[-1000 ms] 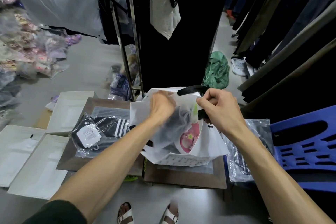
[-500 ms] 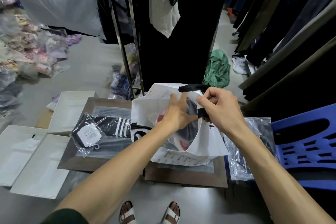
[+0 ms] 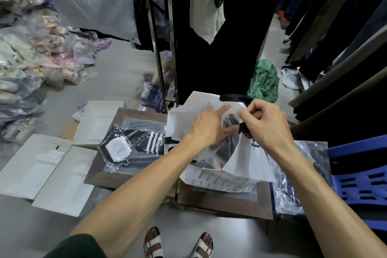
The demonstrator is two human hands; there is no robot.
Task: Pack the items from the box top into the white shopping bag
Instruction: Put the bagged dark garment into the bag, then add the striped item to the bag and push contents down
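Observation:
The white shopping bag [image 3: 247,165] with black handles stands on the brown box top [image 3: 226,201] in front of me. My right hand [image 3: 266,125] pinches its near black handle and rim, holding the mouth wide. My left hand [image 3: 207,128] hovers blurred over the mouth, fingers spread, nothing in it. A clear-wrapped item with pink print [image 3: 226,153] lies partly hidden inside the bag. A plastic pack of black socks with white stripes [image 3: 134,144] rests on the left box top [image 3: 100,172], just left of the bag.
White flat boxes [image 3: 41,169] lie on the floor at left. A blue plastic stool [image 3: 360,176] and a clear plastic pack [image 3: 293,184] are at right. Clothes racks [image 3: 163,48] with dark garments stand behind, a green bag [image 3: 263,81] beyond. Piles of wrapped goods [image 3: 31,65] fill the far left.
My left hand pushed the clear-wrapped pink item down into the bag, let it go, and is now drawing back out, fingers spread. My right hand kept its hold on the handle.

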